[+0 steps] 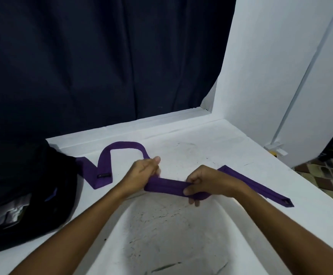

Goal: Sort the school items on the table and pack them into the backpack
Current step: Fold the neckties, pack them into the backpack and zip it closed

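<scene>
A long purple tie point(167, 186) lies across the white table point(201, 147). My left hand point(143, 170) grips one end of a folded stretch of it, and my right hand point(199, 183) pinches the other end, holding that stretch just above the table. The wide end of the tie point(102, 175) loops back toward the left, and its narrow end point(261, 190) runs off to the right behind my right wrist. A black backpack point(22, 191) sits at the table's left, its mouth showing a pale lining.
A dark curtain point(102, 56) hangs behind the table. A white wall or panel point(271, 66) stands at the right. Past the table's right edge lies a patterned tiled floor point(324, 175).
</scene>
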Available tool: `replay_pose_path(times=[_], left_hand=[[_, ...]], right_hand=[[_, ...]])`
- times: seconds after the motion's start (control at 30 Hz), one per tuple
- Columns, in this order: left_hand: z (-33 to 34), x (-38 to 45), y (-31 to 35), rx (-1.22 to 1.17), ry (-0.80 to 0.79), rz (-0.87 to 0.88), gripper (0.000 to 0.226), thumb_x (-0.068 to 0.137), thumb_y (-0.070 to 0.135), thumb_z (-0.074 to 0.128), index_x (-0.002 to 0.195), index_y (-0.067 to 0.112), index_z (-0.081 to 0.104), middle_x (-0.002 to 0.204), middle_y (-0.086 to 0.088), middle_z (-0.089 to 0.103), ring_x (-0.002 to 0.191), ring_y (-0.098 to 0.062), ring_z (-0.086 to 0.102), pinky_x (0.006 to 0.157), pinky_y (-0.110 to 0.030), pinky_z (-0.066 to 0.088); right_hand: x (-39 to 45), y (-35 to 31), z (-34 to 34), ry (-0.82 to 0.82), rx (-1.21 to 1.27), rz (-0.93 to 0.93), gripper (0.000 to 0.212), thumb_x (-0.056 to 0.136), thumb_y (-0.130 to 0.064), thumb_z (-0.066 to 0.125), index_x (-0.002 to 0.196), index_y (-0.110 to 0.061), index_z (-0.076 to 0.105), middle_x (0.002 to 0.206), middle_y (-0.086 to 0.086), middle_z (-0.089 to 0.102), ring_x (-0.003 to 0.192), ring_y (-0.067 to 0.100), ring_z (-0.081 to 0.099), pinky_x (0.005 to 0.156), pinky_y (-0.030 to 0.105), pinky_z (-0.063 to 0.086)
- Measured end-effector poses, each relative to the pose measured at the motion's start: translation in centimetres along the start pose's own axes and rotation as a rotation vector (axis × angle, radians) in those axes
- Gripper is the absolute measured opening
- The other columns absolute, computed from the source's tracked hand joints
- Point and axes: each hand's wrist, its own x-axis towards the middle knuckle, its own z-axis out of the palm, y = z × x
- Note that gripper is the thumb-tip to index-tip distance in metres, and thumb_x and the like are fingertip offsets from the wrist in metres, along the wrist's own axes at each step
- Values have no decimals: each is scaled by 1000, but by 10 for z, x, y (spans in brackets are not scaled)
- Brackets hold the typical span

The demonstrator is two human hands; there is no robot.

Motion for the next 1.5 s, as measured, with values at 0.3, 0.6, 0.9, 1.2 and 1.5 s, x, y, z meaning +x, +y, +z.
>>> replay_pose_path(times=[0.3,0.6,0.9,1.2,1.5], left_hand=[[-137,13,16,397,291,-140,67,96,53,43,65,0,70,47,9,59,51,-1,56,63,-25,42],[-53,-23,53,-221,-93,30,45,98,45,37,98,10,66,78,-4,72,81,-18,69,85,-29,48],[-111,-24,40,53,415,160,40,100,31,48,68,9,52,47,8,38,40,-4,33,40,-17,29],[-89,-41,33,278,-165,60,58,63,46,87,114,36,64,108,13,68,96,-6,65,76,-23,55],[-51,-37,16,338,188,343,14,73,29,78,74,15,74,66,5,68,59,-13,58,60,-35,48]], right_hand=[[-8,-45,-20,-85,206,-87,11,88,-4,62,82,-5,71,77,17,71,62,24,68,64,28,55],[12,-91,6,-111,276,-227,11,91,-3,59,87,-3,69,75,17,70,58,23,67,61,29,56],[-1,-67,3,-208,186,-32,9,81,-9,69,83,-1,70,68,18,68,51,23,64,54,27,54],[11,-78,15,300,-191,-247,20,84,5,63,76,-10,53,70,12,66,58,25,70,50,30,53],[9,-85,15,80,287,80,39,92,-48,56,125,-28,51,83,8,69,60,14,52,57,22,46]])
